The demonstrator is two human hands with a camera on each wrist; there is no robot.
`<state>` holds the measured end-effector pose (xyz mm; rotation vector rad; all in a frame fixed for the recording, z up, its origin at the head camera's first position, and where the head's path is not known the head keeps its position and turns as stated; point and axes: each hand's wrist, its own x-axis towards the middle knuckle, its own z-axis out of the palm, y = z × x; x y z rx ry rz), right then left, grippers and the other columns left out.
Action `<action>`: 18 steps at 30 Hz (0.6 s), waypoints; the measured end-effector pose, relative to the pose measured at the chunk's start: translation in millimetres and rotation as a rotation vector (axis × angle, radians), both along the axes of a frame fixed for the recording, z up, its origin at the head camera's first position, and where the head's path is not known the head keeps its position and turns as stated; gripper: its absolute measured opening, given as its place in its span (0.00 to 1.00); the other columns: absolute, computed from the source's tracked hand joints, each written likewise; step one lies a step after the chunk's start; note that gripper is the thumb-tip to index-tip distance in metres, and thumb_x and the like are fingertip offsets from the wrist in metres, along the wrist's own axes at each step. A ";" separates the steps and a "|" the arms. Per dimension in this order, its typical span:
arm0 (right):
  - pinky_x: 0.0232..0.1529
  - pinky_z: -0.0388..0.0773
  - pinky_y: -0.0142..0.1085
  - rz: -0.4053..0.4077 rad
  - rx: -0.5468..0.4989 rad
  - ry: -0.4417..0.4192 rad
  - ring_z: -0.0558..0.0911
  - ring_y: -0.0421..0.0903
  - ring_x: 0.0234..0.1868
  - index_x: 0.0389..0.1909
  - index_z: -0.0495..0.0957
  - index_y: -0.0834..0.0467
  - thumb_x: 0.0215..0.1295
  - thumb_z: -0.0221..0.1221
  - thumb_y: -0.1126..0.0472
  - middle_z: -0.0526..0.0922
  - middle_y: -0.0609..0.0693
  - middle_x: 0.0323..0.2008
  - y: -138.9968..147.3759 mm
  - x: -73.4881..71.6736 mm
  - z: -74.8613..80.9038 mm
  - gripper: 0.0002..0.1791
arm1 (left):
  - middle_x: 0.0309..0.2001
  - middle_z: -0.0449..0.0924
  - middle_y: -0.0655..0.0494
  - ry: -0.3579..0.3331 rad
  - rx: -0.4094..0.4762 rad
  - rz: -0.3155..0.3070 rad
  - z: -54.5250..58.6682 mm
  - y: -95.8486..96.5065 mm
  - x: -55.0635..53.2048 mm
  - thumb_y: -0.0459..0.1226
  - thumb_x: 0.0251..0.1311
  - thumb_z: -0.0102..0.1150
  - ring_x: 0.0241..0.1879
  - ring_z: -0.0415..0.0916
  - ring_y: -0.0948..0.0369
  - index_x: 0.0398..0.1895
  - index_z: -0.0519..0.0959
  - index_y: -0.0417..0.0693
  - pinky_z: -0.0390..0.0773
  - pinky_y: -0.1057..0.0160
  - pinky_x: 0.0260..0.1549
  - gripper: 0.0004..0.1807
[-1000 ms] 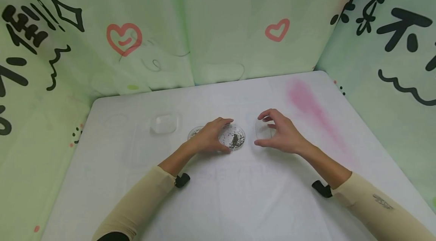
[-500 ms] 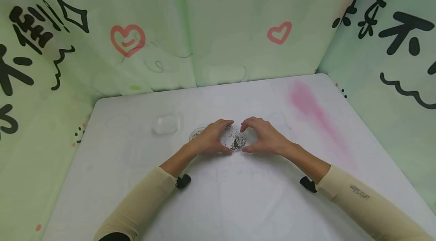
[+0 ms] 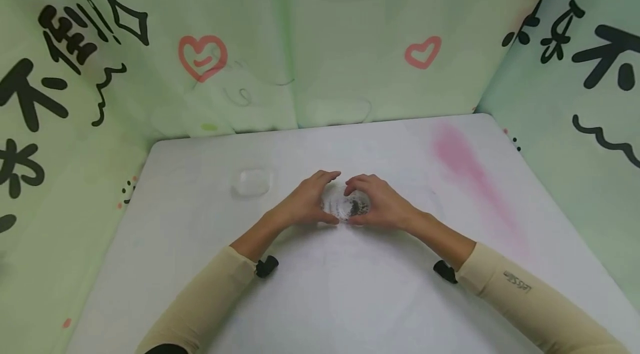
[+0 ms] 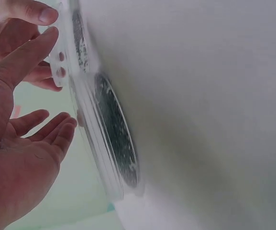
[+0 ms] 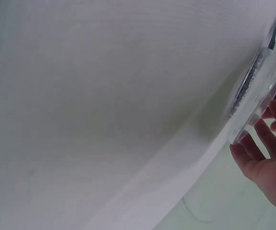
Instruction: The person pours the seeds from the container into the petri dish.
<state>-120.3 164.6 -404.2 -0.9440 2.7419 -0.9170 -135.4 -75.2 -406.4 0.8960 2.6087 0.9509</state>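
A round clear petri dish (image 3: 341, 208) with dark flecks lies on the table between both hands in the head view. My right hand (image 3: 384, 204) pinches a clear lid (image 5: 259, 111) by its edge, holding it over that dish. My left hand (image 3: 309, 198) hovers at the dish's left side, thumb and fingers spread apart. In the left wrist view, a nearer petri dish (image 4: 116, 132) with dark contents lies beside the left fingers; in the head view the left hand covers it. The left thumb overlaps the lid's edge near the right thumb.
A clear, roughly square piece (image 3: 251, 182) lies on the white-covered table (image 3: 325, 298) at the back left. Green curtains (image 3: 345, 37) with drawn hearts and black writing stand around the back and sides. A pink stain (image 3: 457, 156) marks the cloth at right.
My right hand has moved left with the lid, from beside the dish to over it. The left hand stays near the dishes. The head view has shifted slightly.
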 end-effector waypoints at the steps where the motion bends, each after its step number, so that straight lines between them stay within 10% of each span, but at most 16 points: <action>1: 0.65 0.72 0.59 0.003 0.000 -0.002 0.75 0.60 0.64 0.51 0.82 0.56 0.51 0.79 0.56 0.80 0.58 0.64 -0.8 -0.4 -0.1 0.26 | 0.73 0.68 0.44 0.000 0.001 0.005 1.0 -1.3 0.1 0.42 0.47 0.85 0.72 0.68 0.48 0.80 0.60 0.44 0.69 0.48 0.72 0.58; 12: 0.66 0.73 0.56 0.044 0.055 0.001 0.75 0.60 0.66 0.50 0.82 0.56 0.54 0.79 0.54 0.79 0.58 0.65 -4.5 -1.2 -1.5 0.25 | 0.73 0.68 0.47 0.026 0.041 0.070 8.6 -29.5 10.1 0.46 0.54 0.80 0.73 0.68 0.49 0.80 0.61 0.46 0.70 0.47 0.72 0.53; 18: 0.70 0.70 0.58 0.030 0.057 0.017 0.71 0.61 0.72 0.53 0.81 0.55 0.61 0.75 0.52 0.73 0.60 0.71 -1.9 2.3 4.3 0.23 | 0.73 0.67 0.50 0.152 0.038 0.177 17.9 -54.6 37.3 0.43 0.68 0.68 0.73 0.66 0.49 0.78 0.65 0.49 0.70 0.44 0.71 0.37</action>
